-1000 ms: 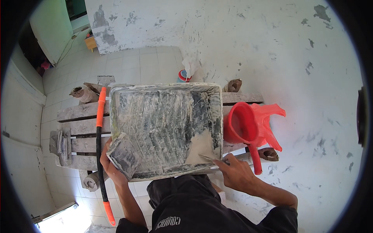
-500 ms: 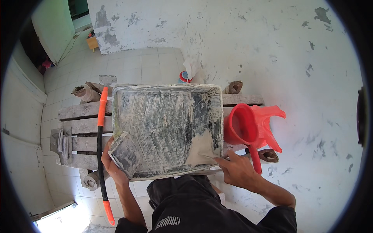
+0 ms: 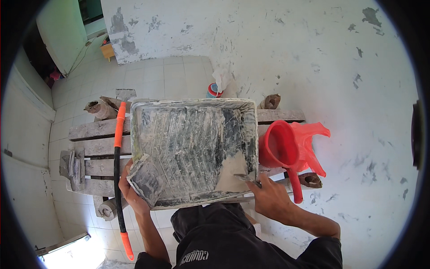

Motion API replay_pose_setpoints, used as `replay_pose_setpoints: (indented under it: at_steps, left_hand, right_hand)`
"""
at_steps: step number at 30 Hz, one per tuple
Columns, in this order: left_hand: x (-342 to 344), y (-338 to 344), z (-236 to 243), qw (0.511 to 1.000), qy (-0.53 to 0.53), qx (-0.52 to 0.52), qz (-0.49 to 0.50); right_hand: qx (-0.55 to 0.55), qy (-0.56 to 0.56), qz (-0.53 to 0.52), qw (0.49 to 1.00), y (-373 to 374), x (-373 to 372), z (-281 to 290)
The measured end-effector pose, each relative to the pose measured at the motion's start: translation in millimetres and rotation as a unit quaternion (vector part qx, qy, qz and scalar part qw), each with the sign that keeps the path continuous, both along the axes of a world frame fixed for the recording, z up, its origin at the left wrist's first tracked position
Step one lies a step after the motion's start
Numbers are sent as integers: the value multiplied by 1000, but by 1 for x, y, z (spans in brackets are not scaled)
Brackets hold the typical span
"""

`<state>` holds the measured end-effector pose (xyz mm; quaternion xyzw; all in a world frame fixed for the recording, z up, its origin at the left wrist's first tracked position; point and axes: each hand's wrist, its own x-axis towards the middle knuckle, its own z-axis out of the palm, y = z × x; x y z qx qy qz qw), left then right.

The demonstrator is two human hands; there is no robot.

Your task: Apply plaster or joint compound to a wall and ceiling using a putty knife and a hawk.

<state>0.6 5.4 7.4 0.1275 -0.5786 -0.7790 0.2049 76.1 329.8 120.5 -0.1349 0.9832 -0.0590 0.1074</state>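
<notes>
My left hand is closed at the lower left edge of a crusted paint tray, behind a plaster-coated square plate; whether it grips plate, tray or both is hidden. In my right hand is a putty knife, its blade over pale filler in the tray's lower right corner. Just right of the tray stands a red plastic dipper with cloudy contents, on a red plastic bag. An orange-and-black pole lies along the tray's left side.
The tray rests on a slatted wooden pallet with cylindrical ends jutting out. Several metal blades lie at its left. A small red-and-blue container is on the tiled floor behind. Patchy walls and an open door surround it.
The putty knife has tilted and its blade has shifted slightly up within the filler, with my right hand turning. The tray and my left hand have moved a little to the right.
</notes>
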Motion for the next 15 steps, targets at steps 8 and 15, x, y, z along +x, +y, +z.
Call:
replay_pose_setpoints:
  at_steps: [8, 15]
  left_hand:
    - [2, -3, -6, 1000, 10, 4, -11]
    - [3, -6, -6, 999, 17, -15, -29]
  right_hand:
    - [1, 0, -16, 1000, -1, -7, 6]
    - [2, -60, -4, 998, -1, -14, 11]
